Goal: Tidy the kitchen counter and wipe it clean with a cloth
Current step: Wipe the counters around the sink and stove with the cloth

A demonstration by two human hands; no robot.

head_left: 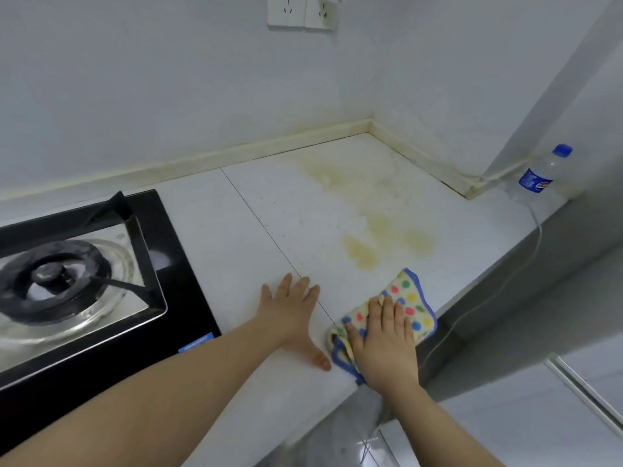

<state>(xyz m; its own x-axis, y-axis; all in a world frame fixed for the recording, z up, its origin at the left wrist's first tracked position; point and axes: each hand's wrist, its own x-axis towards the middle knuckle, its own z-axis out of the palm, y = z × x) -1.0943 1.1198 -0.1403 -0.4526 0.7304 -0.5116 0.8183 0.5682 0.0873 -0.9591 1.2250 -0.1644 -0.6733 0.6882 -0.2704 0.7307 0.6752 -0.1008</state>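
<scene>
White counter [256, 210], gas hob [77, 274] at left. Wiping step underway. Yellow stains [387, 237] unwiped, just beyond polka-dot cloth [416, 298] at front edge. Right hand [384, 342] presses cloth, fingers flat; left hand [290, 311] splayed flat on counter. Next: push cloth forward over stains, firm pressure.

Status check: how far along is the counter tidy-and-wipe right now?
Done: little that shows; only the strip of counter beside the stove looks stain-free. In hand: the right hand presses the dotted cloth flat at the front edge, and the left hand rests flat beside it. Left: the yellowish stains just ahead of the cloth, the paler patch toward the back corner, and the bottle standing at the far right end.
</scene>
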